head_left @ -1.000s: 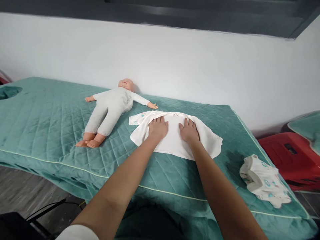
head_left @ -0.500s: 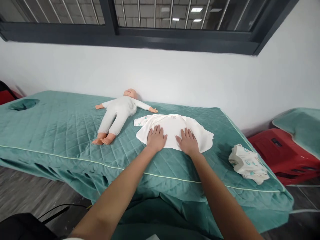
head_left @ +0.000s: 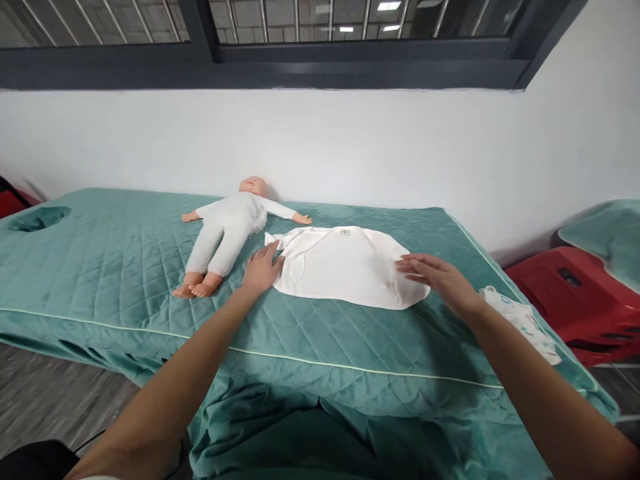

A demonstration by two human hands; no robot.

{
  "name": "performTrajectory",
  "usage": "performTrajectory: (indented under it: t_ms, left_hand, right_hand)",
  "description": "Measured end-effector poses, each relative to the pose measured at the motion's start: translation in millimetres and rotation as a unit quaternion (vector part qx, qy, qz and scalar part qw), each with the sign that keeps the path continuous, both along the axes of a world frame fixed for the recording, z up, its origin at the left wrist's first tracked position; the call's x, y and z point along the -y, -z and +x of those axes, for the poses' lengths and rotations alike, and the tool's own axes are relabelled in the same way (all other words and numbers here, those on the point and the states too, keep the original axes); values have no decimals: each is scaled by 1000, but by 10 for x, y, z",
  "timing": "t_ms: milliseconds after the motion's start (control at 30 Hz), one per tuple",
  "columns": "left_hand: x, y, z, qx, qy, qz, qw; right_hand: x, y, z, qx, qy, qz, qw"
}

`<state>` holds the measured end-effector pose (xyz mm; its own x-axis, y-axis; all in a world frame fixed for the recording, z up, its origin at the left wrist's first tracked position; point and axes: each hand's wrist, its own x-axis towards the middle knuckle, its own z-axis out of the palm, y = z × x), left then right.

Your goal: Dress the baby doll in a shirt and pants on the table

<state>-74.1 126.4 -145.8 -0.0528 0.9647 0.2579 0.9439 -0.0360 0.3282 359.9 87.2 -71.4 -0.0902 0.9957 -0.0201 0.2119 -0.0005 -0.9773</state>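
Observation:
A white baby garment [head_left: 345,267] lies spread flat on a green quilted bed [head_left: 125,280]. My left hand [head_left: 261,270] rests open at the garment's left edge, fingers flat and touching the cloth. Over the garment's right edge my right hand [head_left: 440,277] is open too, fingers stretched out and pointing left. To the left of the garment a baby doll [head_left: 227,230] in a white suit lies on its back, head against the wall.
A crumpled white patterned cloth [head_left: 525,323] sits near the bed's right edge, partly behind my right forearm. A red stool [head_left: 570,293] stands on the floor to the right, beside another green bed [head_left: 610,240]. A white wall runs behind the bed.
Both hands slid apart from the middle of the garment to its left and right edges. The garment lies flatter and wider than before.

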Motion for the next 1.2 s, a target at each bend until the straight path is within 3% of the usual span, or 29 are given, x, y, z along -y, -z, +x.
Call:
performTrajectory:
  t_ms: [67,167,233,300,567,633,767,900,1000,1100,1200]
  left_hand:
    - [-108,3,-2,-12,-16,4,1000]
    - [-275,27,-64,1,-45,14,999]
    - [-384,51,-140,32,-34,26,999]
    - [-475,74,-214,65,-21,47,997]
    - [-532,39,-262,164,-72,120,976]
    - [-511,18,-244,192,-90,123,969]
    - [-509,12,-230,222,-106,118,962]
    - [-540,43,-245,157,-101,96,978]
    - [-555,68,-268,130,-87,96,983]
    - [-568,93,-292,120,-74,97,985]
    - [-581,121,-308,121,-72,102,985]
  right_hand:
    - [-224,83,184,79,99,49,991]
    - [-501,256,451,249,211,65,943]
    - [-620,353,572,343,204,46,916]
    - [-690,415,628,389,168,30,905]
    - [-662,386,576,395,58,-23,916]
    - [-655,384,571,381,89,-30,920]
    - [-765,434,601,329,251,-4,911]
    - [-976,507,638,244,354,4,903]
    - [-1096,567,631,241,414,23,877]
    - [-1147,621,619,267,432,71,858]
    - [-1150,667,624,267,413,95,865]
